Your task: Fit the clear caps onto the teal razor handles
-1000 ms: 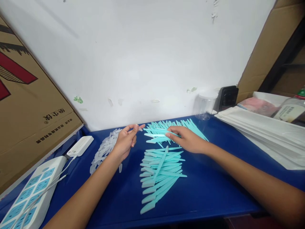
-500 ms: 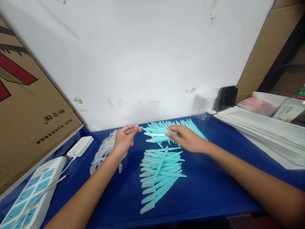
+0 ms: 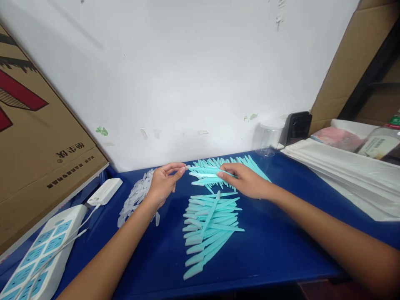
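Pinching a small translucent cap (image 3: pixel 187 167) between thumb and fingertips of the left hand (image 3: pixel 164 182), with the other fingers half curled; gripping a small fan of turquoise sticks (image 3: pixel 204 175) in the right hand (image 3: pixel 243 182), closed over the right-hand ends with the thumb on the near side. Probably gripped there to leave the tips bare, spread and pointing left towards the cap; likely pinched at the very fingertips, in turn, for a clear view of so slight a piece. Holding cap and uppermost stick tip end to end in the gap between both hands, too small there to tell touching from just apart. Beyond the right hand and partly hidden by the fan, a far pile of turquoise sticks (image 3: pixel 256 167), perhaps put there for easy reach. To the left of the left hand, partly behind wrist and forearm, a heap of translucent caps (image 3: pixel 135 199), seemingly placed to suit that hand, with one loose cap (image 3: pixel 157 218) just to the right of the forearm. On the near side, between both forearms, a near pile of turquoise sticks (image 3: pixel 215 229) on the blue table (image 3: pixel 275 258), laid mostly with pale, covered-looking ends to the left, presumably for tidy stacking.
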`<move>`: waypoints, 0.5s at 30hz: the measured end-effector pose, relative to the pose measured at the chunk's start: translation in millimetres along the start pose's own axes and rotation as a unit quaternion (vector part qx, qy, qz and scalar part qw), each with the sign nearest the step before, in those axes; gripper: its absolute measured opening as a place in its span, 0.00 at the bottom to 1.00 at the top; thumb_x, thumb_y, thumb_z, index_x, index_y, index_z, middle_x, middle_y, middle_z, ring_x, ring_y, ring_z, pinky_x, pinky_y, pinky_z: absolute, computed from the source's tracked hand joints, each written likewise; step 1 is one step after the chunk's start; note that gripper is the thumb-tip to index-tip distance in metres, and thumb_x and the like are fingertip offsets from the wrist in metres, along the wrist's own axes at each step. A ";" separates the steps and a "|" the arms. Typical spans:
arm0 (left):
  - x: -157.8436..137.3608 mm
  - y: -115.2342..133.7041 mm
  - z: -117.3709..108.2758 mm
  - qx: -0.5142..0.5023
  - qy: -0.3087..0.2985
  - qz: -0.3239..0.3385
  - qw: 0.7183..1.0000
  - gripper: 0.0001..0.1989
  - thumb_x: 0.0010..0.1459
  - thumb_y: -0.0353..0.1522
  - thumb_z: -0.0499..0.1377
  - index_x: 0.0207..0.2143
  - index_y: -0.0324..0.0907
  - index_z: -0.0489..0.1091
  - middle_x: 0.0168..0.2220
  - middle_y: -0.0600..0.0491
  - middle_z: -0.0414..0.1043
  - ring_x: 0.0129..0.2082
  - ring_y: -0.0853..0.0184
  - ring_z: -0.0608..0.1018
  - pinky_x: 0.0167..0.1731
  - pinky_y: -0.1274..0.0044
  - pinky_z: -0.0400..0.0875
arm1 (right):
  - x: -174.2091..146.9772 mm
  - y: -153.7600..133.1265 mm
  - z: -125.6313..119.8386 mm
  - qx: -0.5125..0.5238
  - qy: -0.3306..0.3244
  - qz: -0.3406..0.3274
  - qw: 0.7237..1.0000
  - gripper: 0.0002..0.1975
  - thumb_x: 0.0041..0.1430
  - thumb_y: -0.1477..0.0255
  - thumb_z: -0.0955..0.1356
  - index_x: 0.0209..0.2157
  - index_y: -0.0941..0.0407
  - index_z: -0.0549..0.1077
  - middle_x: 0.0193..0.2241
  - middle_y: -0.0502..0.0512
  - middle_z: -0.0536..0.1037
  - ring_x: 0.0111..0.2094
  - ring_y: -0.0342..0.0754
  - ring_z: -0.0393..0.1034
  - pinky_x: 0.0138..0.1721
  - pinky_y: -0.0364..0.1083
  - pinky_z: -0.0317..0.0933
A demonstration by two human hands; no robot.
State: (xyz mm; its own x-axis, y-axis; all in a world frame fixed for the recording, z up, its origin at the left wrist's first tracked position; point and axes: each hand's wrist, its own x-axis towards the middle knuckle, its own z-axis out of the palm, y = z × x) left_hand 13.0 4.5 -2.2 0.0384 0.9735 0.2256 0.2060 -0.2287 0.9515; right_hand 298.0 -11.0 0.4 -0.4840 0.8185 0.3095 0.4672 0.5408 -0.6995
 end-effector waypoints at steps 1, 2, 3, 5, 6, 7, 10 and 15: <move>0.1 -0.2 -0.2 0.009 -0.002 0.006 1.000 0.19 0.54 0.44 0.70 0.42 0.41 0.80 0.48 0.44 0.81 0.13 0.81 0.60 0.11 0.80 0.55 | -0.1 -0.3 0.0 -0.002 -0.001 -0.001 1.000 0.21 0.72 0.55 0.60 0.29 0.54 0.63 0.27 0.47 0.62 0.28 0.45 0.57 0.31 0.46 0.53; 0.2 -0.5 -0.5 0.020 -0.005 0.011 1.000 0.19 0.54 0.44 0.70 0.42 0.41 0.81 0.47 0.44 0.81 0.12 0.80 0.60 0.11 0.80 0.55 | -0.2 -0.6 -0.1 -0.003 -0.004 -0.002 1.000 0.21 0.72 0.55 0.60 0.29 0.54 0.63 0.27 0.48 0.63 0.28 0.45 0.57 0.32 0.46 0.53; 0.3 -0.9 -1.0 0.031 -0.009 0.015 0.999 0.18 0.54 0.44 0.70 0.42 0.41 0.81 0.44 0.45 0.82 0.12 0.79 0.61 0.11 0.80 0.55 | -0.4 -0.9 -0.1 -0.004 -0.006 -0.003 1.000 0.21 0.72 0.55 0.60 0.29 0.54 0.64 0.27 0.48 0.64 0.29 0.45 0.58 0.32 0.46 0.54; 0.3 -1.1 -2.1 0.049 -0.022 0.021 0.998 0.18 0.55 0.44 0.70 0.42 0.41 0.82 0.38 0.46 0.82 0.12 0.78 0.62 0.11 0.80 0.54 | -0.7 -1.6 0.1 -0.003 -0.011 -0.007 1.000 0.20 0.72 0.55 0.60 0.30 0.54 0.65 0.27 0.48 0.65 0.29 0.45 0.58 0.32 0.46 0.54; 0.1 -0.8 -2.6 0.053 -0.030 0.021 0.998 0.18 0.55 0.44 0.69 0.42 0.41 0.82 0.36 0.47 0.82 0.12 0.77 0.62 0.11 0.80 0.53 | -0.8 -1.9 0.3 -0.001 -0.013 -0.008 1.000 0.20 0.72 0.55 0.60 0.30 0.54 0.65 0.27 0.49 0.65 0.29 0.45 0.58 0.32 0.46 0.54; -0.2 -0.2 -3.0 0.053 -0.040 0.020 0.998 0.17 0.55 0.44 0.70 0.42 0.42 0.83 0.35 0.47 0.83 0.11 0.78 0.62 0.11 0.80 0.53 | -1.0 -2.2 0.7 0.001 -0.016 -0.010 1.000 0.20 0.72 0.55 0.60 0.30 0.54 0.66 0.27 0.49 0.65 0.29 0.45 0.58 0.32 0.46 0.54; -1.9 3.6 -3.6 0.041 -0.072 0.006 0.997 0.17 0.54 0.43 0.71 0.42 0.42 0.84 0.38 0.45 0.83 0.11 0.78 0.61 0.10 0.79 0.53 | -1.1 -3.2 2.0 0.004 -0.023 -0.018 1.000 0.20 0.71 0.55 0.61 0.29 0.54 0.65 0.26 0.48 0.65 0.28 0.45 0.58 0.31 0.45 0.53; -4.7 9.2 -5.1 0.036 -0.094 -0.020 0.995 0.17 0.51 0.43 0.72 0.39 0.40 0.84 0.30 0.46 0.82 0.10 0.78 0.59 0.08 0.80 0.48 | -1.4 -5.2 1.5 0.013 -0.042 -0.021 0.999 0.20 0.71 0.57 0.61 0.29 0.54 0.65 0.25 0.48 0.63 0.27 0.44 0.57 0.30 0.45 0.52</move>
State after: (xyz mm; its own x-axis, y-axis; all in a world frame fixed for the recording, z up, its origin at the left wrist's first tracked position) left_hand 9.7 -2.3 6.6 0.2090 0.9682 0.1378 0.2801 -0.1942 0.9401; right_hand 295.2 -15.2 2.6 -0.5631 0.7758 0.2847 0.4265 0.5679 -0.7040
